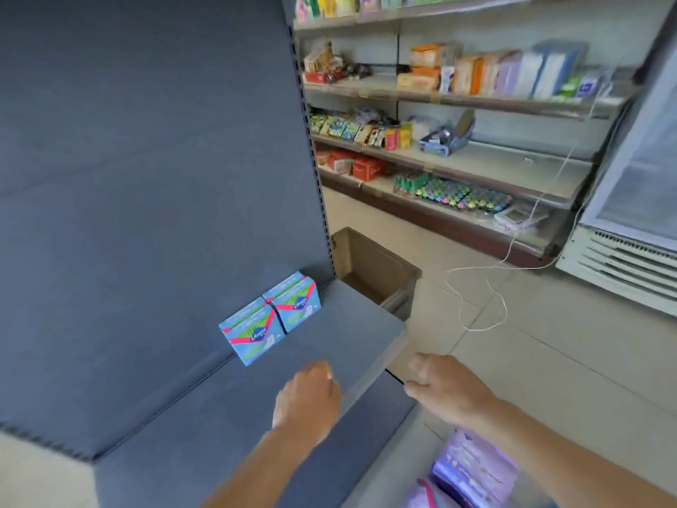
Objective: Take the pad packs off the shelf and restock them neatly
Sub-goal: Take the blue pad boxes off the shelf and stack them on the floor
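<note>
The blue back panel [146,177] fills the left of the view, and the shelf [227,427] runs out from its foot toward the person. Across the aisle stand stocked store shelves [458,100] and a cooler [630,214]. An open box [373,265] sits on the floor just past the shelf's far end. Purple packs [476,471] lie low at the right, beneath the right forearm; what holds them is not clear.

Two blue pad packs [271,317] are the only stock on the shelf. They stand side by side, touching, their backs against the panel, so the row's long axis runs along the panel and their printed fronts face the person.

The left hand [307,397] hovers over the shelf's front half, back up, fingers loosely bent, with nothing seen in them, though blur hides the tips. The packs lie ahead of it and slightly left, near but apart. The right hand [445,388] is past the shelf's front edge, over the floor, fingers relaxed and spread, holding nothing, well farther from the packs.

So the left hand looks better placed: a short reach forward and leftward should meet the nearer pack's front face, and the right would have to cross the shelf edge.
</note>
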